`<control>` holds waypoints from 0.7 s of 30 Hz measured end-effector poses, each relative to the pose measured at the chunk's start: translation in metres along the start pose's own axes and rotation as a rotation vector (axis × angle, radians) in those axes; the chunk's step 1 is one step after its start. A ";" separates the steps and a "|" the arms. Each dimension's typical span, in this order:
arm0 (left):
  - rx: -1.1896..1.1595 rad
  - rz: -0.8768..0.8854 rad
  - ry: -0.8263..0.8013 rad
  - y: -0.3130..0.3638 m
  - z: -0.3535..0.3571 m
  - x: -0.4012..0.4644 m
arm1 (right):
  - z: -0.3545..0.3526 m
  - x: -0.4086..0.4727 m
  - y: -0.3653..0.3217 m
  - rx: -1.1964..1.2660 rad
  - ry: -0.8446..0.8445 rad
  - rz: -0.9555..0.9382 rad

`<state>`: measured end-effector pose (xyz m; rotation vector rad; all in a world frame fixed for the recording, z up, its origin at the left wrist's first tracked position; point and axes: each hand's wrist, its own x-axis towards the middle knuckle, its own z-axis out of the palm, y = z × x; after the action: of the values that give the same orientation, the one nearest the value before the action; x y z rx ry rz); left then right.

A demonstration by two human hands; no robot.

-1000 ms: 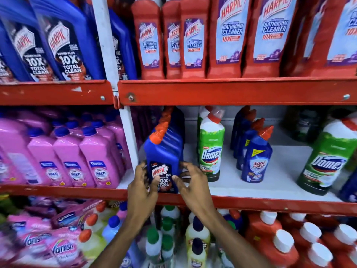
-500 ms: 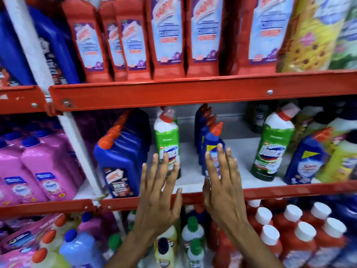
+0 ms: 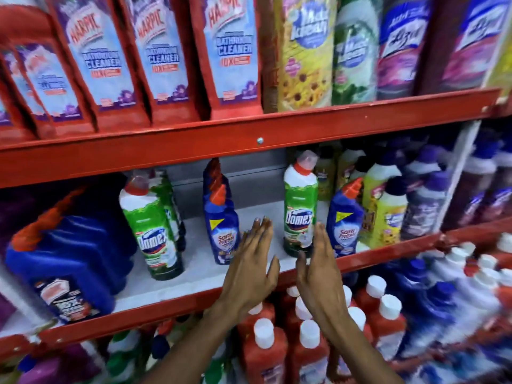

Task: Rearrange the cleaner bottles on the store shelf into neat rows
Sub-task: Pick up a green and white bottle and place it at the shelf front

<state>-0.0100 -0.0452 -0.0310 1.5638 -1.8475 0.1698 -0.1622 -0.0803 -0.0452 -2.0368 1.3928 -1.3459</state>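
On the white middle shelf [image 3: 194, 275] a green Domex bottle [image 3: 300, 212] stands upright between my two hands. My left hand [image 3: 253, 261] is open, fingers stretched, just left of it and apart from it. My right hand [image 3: 318, 267] is open too, its fingertips close to the bottle's lower right side. A blue Sani Fresh bottle [image 3: 345, 220] stands right of the Domex. Another Sani Fresh row [image 3: 221, 217] and a second Domex row [image 3: 152, 228] stand further left. A blue Harpic row [image 3: 66, 259] fills the shelf's left end.
Yellow and purple cleaner bottles [image 3: 388, 209] crowd the shelf's right end. Red Harpic bathroom cleaner bottles [image 3: 163, 56] line the upper shelf. Red bottles with white caps [image 3: 307, 353] stand on the shelf below. The red shelf lip [image 3: 388, 253] runs under my hands.
My hands have left the blue Harpic row and moved right along the shelf. They now flank the right Domex bottle. The view has swung right.
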 end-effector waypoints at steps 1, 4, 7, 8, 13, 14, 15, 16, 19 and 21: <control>-0.050 -0.050 -0.024 0.003 0.002 0.008 | -0.001 0.004 0.003 0.029 -0.015 0.025; -0.188 -0.183 -0.053 0.008 0.010 0.036 | -0.004 0.017 0.009 0.089 -0.038 0.060; -0.331 -0.307 -0.086 0.008 0.018 0.055 | -0.004 0.032 0.014 0.112 -0.035 0.073; -0.363 -0.337 -0.093 0.009 0.020 0.058 | -0.005 0.035 0.016 0.130 -0.034 0.069; -0.547 -0.428 -0.032 0.018 0.029 0.059 | -0.008 0.048 0.021 0.155 -0.033 0.078; -0.551 -0.434 -0.004 0.019 0.029 0.057 | -0.010 0.048 0.021 0.160 -0.044 0.079; -0.552 -0.428 0.029 0.021 0.029 0.054 | -0.010 0.048 0.020 0.170 -0.055 0.072; -0.549 -0.418 0.059 0.021 0.028 0.048 | -0.012 0.045 0.019 0.185 -0.063 0.057; -0.547 -0.378 0.146 0.019 0.017 0.027 | -0.015 0.030 0.008 0.249 -0.066 -0.005; -0.564 -0.357 0.212 0.016 0.005 0.012 | -0.015 0.019 -0.006 0.284 -0.056 -0.059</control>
<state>-0.0263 -0.0533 -0.0225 1.3742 -1.2761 -0.3131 -0.1696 -0.0906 -0.0236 -1.9230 1.0567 -1.4095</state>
